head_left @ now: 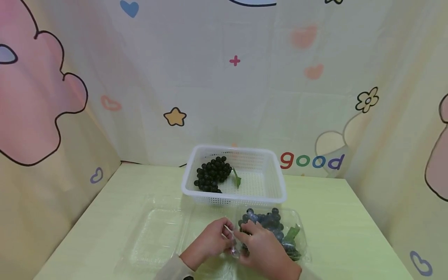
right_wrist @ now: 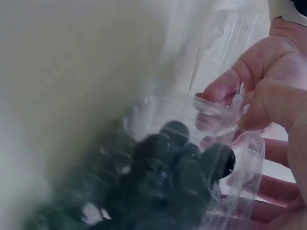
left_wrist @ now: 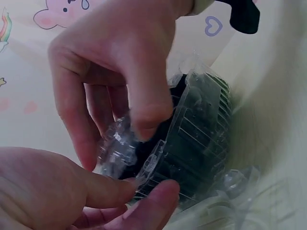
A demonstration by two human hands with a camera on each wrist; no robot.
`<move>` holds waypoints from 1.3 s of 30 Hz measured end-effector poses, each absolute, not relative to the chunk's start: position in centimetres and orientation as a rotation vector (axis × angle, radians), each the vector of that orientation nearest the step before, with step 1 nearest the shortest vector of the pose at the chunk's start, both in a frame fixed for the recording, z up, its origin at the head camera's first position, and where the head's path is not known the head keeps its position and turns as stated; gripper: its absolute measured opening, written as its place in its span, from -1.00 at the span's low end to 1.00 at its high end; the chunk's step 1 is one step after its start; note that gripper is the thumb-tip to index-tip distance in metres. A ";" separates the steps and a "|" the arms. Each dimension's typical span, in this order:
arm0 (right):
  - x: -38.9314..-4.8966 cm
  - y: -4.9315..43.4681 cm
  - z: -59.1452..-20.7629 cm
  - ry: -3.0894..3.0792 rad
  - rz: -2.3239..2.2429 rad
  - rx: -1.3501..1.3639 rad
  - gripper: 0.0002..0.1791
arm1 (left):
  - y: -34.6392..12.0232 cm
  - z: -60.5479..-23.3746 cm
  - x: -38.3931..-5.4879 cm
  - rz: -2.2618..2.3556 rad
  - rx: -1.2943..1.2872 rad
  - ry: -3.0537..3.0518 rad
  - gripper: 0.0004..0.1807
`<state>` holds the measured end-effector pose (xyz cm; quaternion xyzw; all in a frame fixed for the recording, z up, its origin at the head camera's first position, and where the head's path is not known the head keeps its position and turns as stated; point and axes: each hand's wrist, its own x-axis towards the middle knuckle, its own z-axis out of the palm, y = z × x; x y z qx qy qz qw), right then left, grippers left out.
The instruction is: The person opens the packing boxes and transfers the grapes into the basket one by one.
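Observation:
A clear plastic clamshell box holds dark grapes and a green leaf. At its left edge, my left hand pinches clear plastic between thumb and fingers, as the left wrist view also shows. My right hand grips the same edge; in the right wrist view its thumb lies on one side, with fingers showing through the plastic. To the left spreads a transparent plastic tray; whether it joins the box I cannot tell. Glare and fingers partly hide the pinched edge.
Behind the hands stands a white perforated basket holding a bunch of dark grapes and a leaf. The pale green table ends at a printed cloth backdrop, with cloth walls left and right.

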<state>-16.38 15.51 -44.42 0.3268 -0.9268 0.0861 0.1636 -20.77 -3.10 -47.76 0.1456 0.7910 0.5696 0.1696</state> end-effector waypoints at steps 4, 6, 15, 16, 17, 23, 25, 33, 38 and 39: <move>-16.3 16.7 -46.0 -2.490 0.318 0.972 -0.45 | -3.2 -47.5 -20.8 1.603 0.393 2.254 -0.77; -16.3 17.8 -46.8 -2.420 0.356 0.984 -0.38 | -3.2 -47.4 -20.8 1.591 0.393 2.266 -0.78; -15.9 23.7 -46.8 -2.362 0.229 0.959 -0.28 | -3.2 -47.2 -21.1 1.563 0.401 2.314 -0.70; -15.8 24.4 -46.7 -2.368 0.202 0.965 -0.28 | -3.2 -47.2 -21.1 1.562 0.402 2.314 -0.69; -15.8 25.0 -46.6 -2.374 0.175 0.970 -0.28 | -3.2 -47.3 -21.2 1.558 0.405 2.314 -0.68; -15.3 27.3 -45.8 -2.570 0.119 0.922 -0.24 | -3.2 -47.2 -21.3 1.516 0.398 2.318 -0.68; -15.2 27.4 -45.2 -2.707 0.162 0.887 -0.27 | -3.2 -47.2 -21.3 1.519 0.386 2.308 -0.68; -15.7 26.6 -42.7 -3.017 0.232 0.832 -0.34 | -3.2 -46.9 -21.1 1.565 0.358 2.263 -0.65; -16.4 26.6 -42.2 -3.040 0.211 0.860 -0.36 | -3.2 -46.8 -21.1 1.561 0.355 2.252 -0.65; -16.5 26.6 -42.1 -3.040 0.213 0.877 -0.36 | -3.2 -46.8 -21.1 1.554 0.360 2.258 -0.64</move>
